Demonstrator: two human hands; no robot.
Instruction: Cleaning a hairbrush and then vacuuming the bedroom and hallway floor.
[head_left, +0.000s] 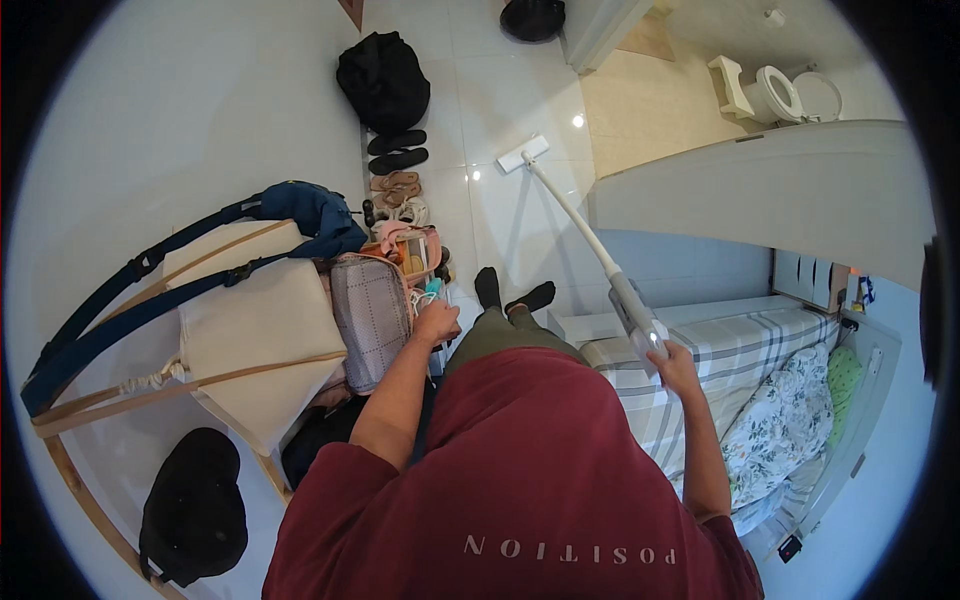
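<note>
My right hand (675, 367) is closed around the handle of a white cordless stick vacuum cleaner (574, 214). The vacuum's pale tube slants forward and left to its flat floor head (523, 154), which rests on the glossy white floor tiles (510, 97). My left hand (437, 323) is curled into a loose fist, and nothing plainly shows in it. Beside that hand stands a grey checked bag (371, 322) with pink trim. White cords and a teal item (433, 286) lie just beyond its knuckles.
To the left, a wooden rack (112, 409) carries cream fabric bins and a blue backpack (311, 217). Sandals (397, 161) and a black bag (384, 82) line the wall. On the right are a bed (712, 345), a white door (757, 180) and a bathroom with a toilet (778, 94).
</note>
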